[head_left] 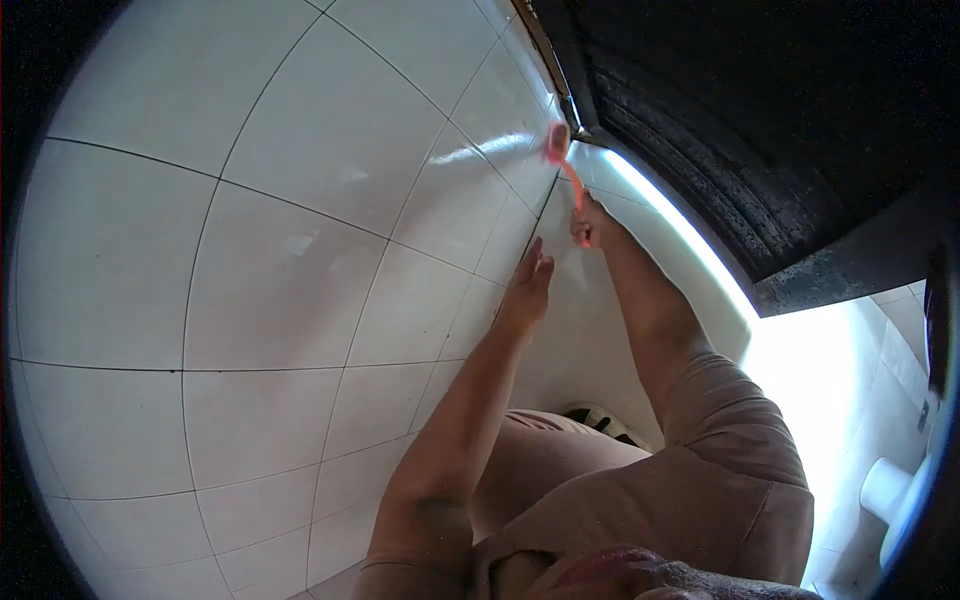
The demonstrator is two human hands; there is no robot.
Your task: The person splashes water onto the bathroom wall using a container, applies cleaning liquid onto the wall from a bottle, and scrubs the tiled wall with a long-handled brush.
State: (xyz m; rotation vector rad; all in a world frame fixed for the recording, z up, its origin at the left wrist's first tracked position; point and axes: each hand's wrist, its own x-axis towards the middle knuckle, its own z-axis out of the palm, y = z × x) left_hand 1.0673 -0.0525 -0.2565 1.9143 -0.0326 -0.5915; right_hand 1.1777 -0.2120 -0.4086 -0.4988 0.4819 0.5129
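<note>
Right hand (pixel 588 226): clamped on the orange-handled brush (pixel 574 182)
Brush position: head beside the tiled wall (pixel 290 270), contact unclear
Left hand (pixel 532 284): empty, fingers extended near the tiles
Stroke: firm, even pressure likely suits best

Brush (pixel 574 178), one piece, orange-red. Slim handle, slightly curved, lower end gripped in the right hand (pixel 588 222). Head (pixel 557 143) pinkish red, chunky, smeared by blur, bristles not readable. Pose: tilted, head up and to the left of the grip. Location: head at the tiled wall (pixel 290 265), near the corner; contact with tile can't be confirmed.
</note>
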